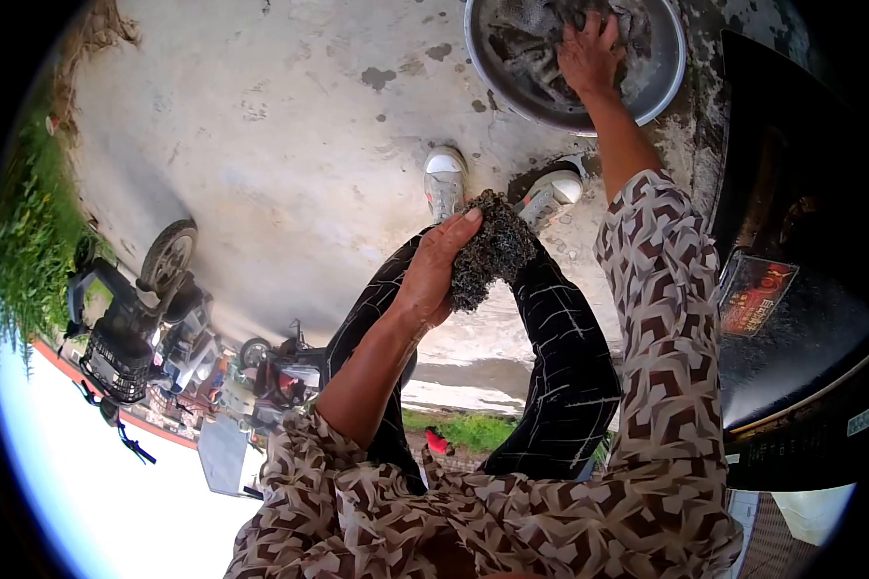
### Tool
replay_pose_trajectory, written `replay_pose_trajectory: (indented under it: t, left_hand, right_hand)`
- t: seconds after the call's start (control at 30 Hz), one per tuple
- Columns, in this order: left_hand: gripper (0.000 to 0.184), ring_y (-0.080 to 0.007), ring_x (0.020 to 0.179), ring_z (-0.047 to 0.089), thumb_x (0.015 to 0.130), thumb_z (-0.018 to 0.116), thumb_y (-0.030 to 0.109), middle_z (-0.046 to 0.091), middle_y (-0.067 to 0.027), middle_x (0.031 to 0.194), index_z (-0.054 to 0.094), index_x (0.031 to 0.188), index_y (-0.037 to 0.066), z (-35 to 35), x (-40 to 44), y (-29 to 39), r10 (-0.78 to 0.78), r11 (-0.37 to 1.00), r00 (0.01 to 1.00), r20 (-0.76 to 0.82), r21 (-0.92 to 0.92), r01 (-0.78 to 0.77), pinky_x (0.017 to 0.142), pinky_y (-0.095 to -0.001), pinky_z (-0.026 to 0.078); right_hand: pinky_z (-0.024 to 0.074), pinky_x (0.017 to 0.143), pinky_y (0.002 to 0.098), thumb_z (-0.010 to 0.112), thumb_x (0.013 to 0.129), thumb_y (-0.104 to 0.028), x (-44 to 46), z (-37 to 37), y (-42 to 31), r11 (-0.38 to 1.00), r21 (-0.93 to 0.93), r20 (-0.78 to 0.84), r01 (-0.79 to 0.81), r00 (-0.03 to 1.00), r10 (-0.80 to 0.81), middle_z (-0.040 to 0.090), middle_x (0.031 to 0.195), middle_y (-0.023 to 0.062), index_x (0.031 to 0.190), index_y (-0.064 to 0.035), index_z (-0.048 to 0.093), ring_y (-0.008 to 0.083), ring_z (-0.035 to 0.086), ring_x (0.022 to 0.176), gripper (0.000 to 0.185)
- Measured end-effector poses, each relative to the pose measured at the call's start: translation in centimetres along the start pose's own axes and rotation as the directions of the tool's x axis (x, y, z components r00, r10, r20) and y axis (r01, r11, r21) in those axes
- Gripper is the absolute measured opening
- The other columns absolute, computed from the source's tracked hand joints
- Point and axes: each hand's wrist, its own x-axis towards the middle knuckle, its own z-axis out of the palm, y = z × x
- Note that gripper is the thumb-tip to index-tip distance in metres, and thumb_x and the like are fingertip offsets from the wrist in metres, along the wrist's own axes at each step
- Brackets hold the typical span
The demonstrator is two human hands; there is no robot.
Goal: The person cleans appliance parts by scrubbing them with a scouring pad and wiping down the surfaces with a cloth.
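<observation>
My left hand (pixel 434 265) is closed around a matted, dark grey wire-like scouring pad (pixel 495 253), held above the gap between my knees. The thumb lies along its near side. Up at the top, my right hand (pixel 591 58) reaches into a round metal basin (pixel 674 72) with its fingers spread. Those fingertips touch a wet grey cloth (pixel 531 53) lying in dark water, and their ends are partly hidden.
Right of me stands a glossy black appliance-like panel (pixel 801 357) with a red label (pixel 758 294). My shoes (pixel 444 179) rest on concrete ground (pixel 290 125) with wet spots. Parked scooters (pixel 130 328) and green plants (pixel 34 222) are at the left.
</observation>
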Motion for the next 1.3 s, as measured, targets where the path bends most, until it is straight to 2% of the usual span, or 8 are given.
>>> replay_pose_trajectory:
  t: [0.1, 0.23, 0.47, 0.7, 0.73, 0.93, 1.13, 1.3]
  left_hand:
    - [0.041, -0.0138, 0.077, 0.065, 0.099, 0.051, 0.036, 0.067, -0.0092, 0.098, 0.057, 0.119, 0.000, 0.0, 0.8, -1.0, 0.011, 0.999, 1.000, -0.027, -0.031, -0.012, 0.064, -0.0270, 0.054]
    - [0.029, -0.0149, 0.091, 0.065, 0.102, 0.049, 0.025, 0.066, -0.0079, 0.104, 0.056, 0.117, 0.001, -0.7, 0.3, -2.3, -0.024, 0.998, 0.998, 0.066, -0.057, 0.028, 0.083, -0.0290, 0.053]
    - [0.037, -0.0196, 0.077, 0.066, 0.090, 0.065, 0.035, 0.067, -0.0094, 0.096, 0.059, 0.110, 0.004, 6.4, -4.3, 1.0, 0.010, 1.000, 0.982, 0.187, -0.002, -0.010, 0.069, -0.0360, 0.057]
    - [0.042, -0.0216, 0.084, 0.069, 0.091, 0.056, 0.003, 0.067, -0.0150, 0.105, 0.051, 0.133, 0.007, 12.6, -3.7, 5.7, 0.151, 0.965, 0.984, 0.091, 0.204, -0.167, 0.063, -0.0333, 0.057]
    - [0.049, -0.0223, 0.084, 0.068, 0.093, 0.054, 0.001, 0.066, -0.0136, 0.108, 0.047, 0.141, 0.011, 13.0, -3.1, 6.2, 0.146, 0.952, 0.986, 0.079, 0.260, -0.162, 0.066, -0.0343, 0.058]
    - [0.039, -0.0176, 0.084, 0.065, 0.101, 0.050, 0.023, 0.065, -0.0093, 0.110, 0.047, 0.137, 0.008, 11.9, 3.7, 9.1, 0.059, 0.935, 0.982, 0.182, 0.334, -0.118, 0.063, -0.0331, 0.054]
    - [0.042, -0.0196, 0.104, 0.063, 0.099, 0.055, 0.032, 0.062, -0.0102, 0.118, 0.050, 0.130, 0.004, 9.6, 10.9, 9.5, 0.104, 0.851, 0.993, 0.055, 0.511, -0.117, 0.085, -0.0353, 0.056]
    - [0.046, -0.0225, 0.108, 0.061, 0.101, 0.049, 0.037, 0.055, -0.0126, 0.127, 0.044, 0.132, 0.005, 11.4, 11.6, 10.9, -0.011, 0.880, 0.972, 0.236, 0.463, -0.103, 0.087, -0.0379, 0.055]
  right_hand:
    - [0.0419, 0.101, 0.0497, 0.050, 0.098, -0.017, 0.2, -3.6, 1.6, 0.774, 0.621, -0.035, -0.125, 0.982, 0.186, 0.036, 0.150, 0.0143, 0.139, -0.0147, 0.050, 0.0351, 0.035, 0.136, 0.041]
    - [0.0427, 0.103, 0.0440, 0.062, 0.089, -0.025, -4.5, -11.1, 3.0, 0.556, 0.802, 0.084, -0.217, 0.963, 0.255, 0.041, 0.146, 0.0216, 0.145, -0.0108, 0.042, 0.0412, 0.045, 0.128, 0.061]
    - [0.0210, 0.107, 0.0613, 0.078, 0.076, -0.040, -15.8, -23.7, 1.2, -0.245, 0.862, 0.495, -0.444, 0.842, 0.213, 0.050, 0.141, 0.0155, 0.137, -0.0079, 0.052, 0.0328, 0.042, 0.134, 0.073]
    - [0.0225, 0.101, 0.0609, 0.082, 0.070, -0.043, -19.9, -29.5, 0.1, -0.319, 0.832, 0.518, -0.453, 0.841, 0.155, 0.057, 0.130, 0.0119, 0.120, -0.0064, 0.064, 0.0305, 0.044, 0.126, 0.064]
    - [0.0349, 0.098, 0.0559, 0.080, 0.074, -0.035, -20.2, -30.6, -0.2, -0.309, 0.842, 0.511, -0.441, 0.836, 0.199, 0.063, 0.121, 0.0132, 0.114, -0.0022, 0.065, 0.0279, 0.053, 0.118, 0.054]
    - [0.0574, 0.071, 0.0350, 0.074, 0.079, -0.015, -20.7, -30.6, -0.7, -0.390, 0.866, 0.394, -0.314, 0.908, 0.143, 0.070, 0.095, 0.0113, 0.101, 0.0026, 0.068, 0.0203, 0.069, 0.079, 0.029]
    - [0.0603, 0.072, 0.0370, 0.073, 0.076, -0.009, -22.1, -30.9, -1.5, -0.596, 0.774, 0.410, -0.214, 0.886, 0.215, 0.070, 0.097, 0.0136, 0.099, 0.0039, 0.067, 0.0237, 0.071, 0.082, 0.027]
    - [0.0598, 0.069, 0.0361, 0.073, 0.075, -0.009, -22.5, -29.0, -2.2, -0.629, 0.757, 0.446, -0.178, 0.844, 0.299, 0.070, 0.093, 0.0134, 0.099, 0.0070, 0.067, 0.0221, 0.070, 0.075, 0.029]
